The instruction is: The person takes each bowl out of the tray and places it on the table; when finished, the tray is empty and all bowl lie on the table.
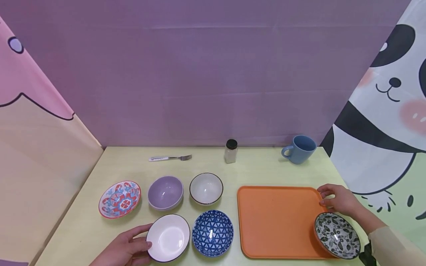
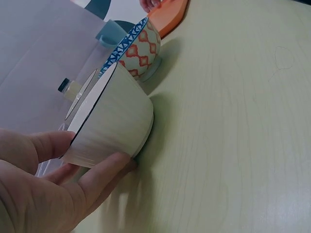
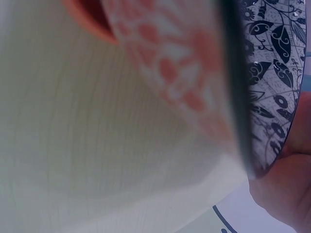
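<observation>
In the head view my left hand (image 1: 128,247) grips the near-left side of a white bowl (image 1: 168,236) with a dark rim. The left wrist view shows the thumb at its rim and the fingers against its ribbed outer wall (image 2: 119,114). My right hand (image 1: 341,199) is at the far right corner of an orange tray (image 1: 276,221), fingertips and thumb about its edge. Below that wrist, a bowl with black leaves inside (image 1: 337,235) overlaps the tray's right edge; its red-and-white outside (image 3: 170,63) fills much of the right wrist view.
A blue-patterned bowl (image 1: 213,233) stands between the white bowl and tray. Behind are a purple bowl (image 1: 165,193), a grey-white bowl (image 1: 206,188) and a red-blue patterned dish (image 1: 119,199). Along the back lie a fork (image 1: 171,158), a black-capped shaker (image 1: 230,151) and a blue mug (image 1: 299,149).
</observation>
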A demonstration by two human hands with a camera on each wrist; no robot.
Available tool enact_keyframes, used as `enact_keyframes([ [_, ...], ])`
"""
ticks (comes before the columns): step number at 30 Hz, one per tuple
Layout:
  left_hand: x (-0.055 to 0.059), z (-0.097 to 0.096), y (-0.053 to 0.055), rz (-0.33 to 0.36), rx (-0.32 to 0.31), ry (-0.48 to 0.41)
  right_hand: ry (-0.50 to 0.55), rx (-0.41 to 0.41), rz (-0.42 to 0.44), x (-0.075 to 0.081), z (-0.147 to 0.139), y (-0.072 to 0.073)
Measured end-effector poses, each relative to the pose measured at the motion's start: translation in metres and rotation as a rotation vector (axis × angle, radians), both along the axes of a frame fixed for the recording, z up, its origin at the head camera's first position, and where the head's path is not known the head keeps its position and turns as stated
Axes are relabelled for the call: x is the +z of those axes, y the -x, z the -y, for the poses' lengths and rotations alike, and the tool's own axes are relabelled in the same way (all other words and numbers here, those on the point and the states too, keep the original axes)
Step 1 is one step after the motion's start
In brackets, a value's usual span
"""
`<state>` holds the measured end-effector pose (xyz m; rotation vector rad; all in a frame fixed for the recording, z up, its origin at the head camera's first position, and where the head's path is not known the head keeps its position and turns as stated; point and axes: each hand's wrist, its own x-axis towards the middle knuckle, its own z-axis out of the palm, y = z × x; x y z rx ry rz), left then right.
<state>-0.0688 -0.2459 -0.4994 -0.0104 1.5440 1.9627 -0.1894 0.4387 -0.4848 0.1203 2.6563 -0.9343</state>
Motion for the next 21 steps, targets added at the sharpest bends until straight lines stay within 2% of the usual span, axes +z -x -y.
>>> enact_keyframes([
  [4, -0.0004, 0.0008, -0.0002, 0.004, 0.005, -0.002, 0.006, -0.002, 0.005, 0.0011, 0.0006, -0.0002],
  [13, -0.0027, 0.0006, -0.0035, -0.012, 0.05, 0.105, 0.014, -0.002, 0.007, 0.0016, -0.0001, 0.0009],
  [21, -0.0041, 0.0016, -0.0062, -0.044, 0.056, 0.164, 0.011, 0.002, 0.003, 0.001, -0.0001, -0.0007],
])
